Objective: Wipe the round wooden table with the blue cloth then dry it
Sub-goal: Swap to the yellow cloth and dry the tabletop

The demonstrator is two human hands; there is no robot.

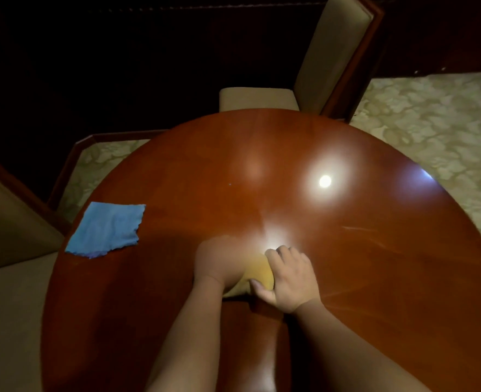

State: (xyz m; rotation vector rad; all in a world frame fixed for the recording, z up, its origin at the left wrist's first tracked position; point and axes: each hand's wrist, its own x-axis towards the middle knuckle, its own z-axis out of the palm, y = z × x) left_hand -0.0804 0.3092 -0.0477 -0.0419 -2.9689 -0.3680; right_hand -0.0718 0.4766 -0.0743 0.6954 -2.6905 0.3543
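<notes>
**Both hands on a yellow cloth at mid-table**

The left hand (215,260) and right hand (286,280) meet on a yellow cloth (257,274) lying on the round wooden table (346,250). The right hand's fingers curl over the cloth, thumb against its near edge. The left hand is blurred; its grip cannot be told. The blue cloth (107,229) lies flat near the table's left edge, well apart from both hands. Upholstered chairs (329,52) stand around the table.

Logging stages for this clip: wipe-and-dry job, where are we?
Blue cloth lies flat near the table's left edge, untouched, so the wipe looks finished. In hand: left hand and right hand both on a yellow cloth near the middle, apparently drying. How much surface is left cannot be told.
</notes>
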